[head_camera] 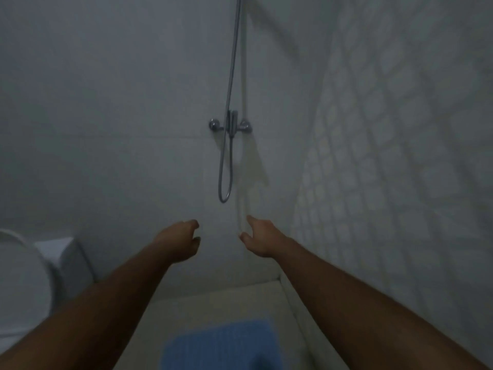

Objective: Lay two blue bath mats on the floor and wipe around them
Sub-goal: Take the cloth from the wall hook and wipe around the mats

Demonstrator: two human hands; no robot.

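Observation:
A blue bath mat (224, 345) lies flat on the pale floor at the bottom middle, cut off by the lower frame edge. Both my arms stretch forward above it toward the back wall. My left hand (178, 241) hangs in the air with its fingers curled in and nothing in it. My right hand (260, 237) is a little to the right, fingers spread and empty. Only this one mat is in view. The picture is dim and blurred.
A chrome shower mixer (230, 125) with a looping hose (225, 169) is fixed to the back wall above my hands. A white toilet (26, 284) stands at the left. A small-tiled wall (386, 169) closes the right side; the floor (202, 308) runs between them.

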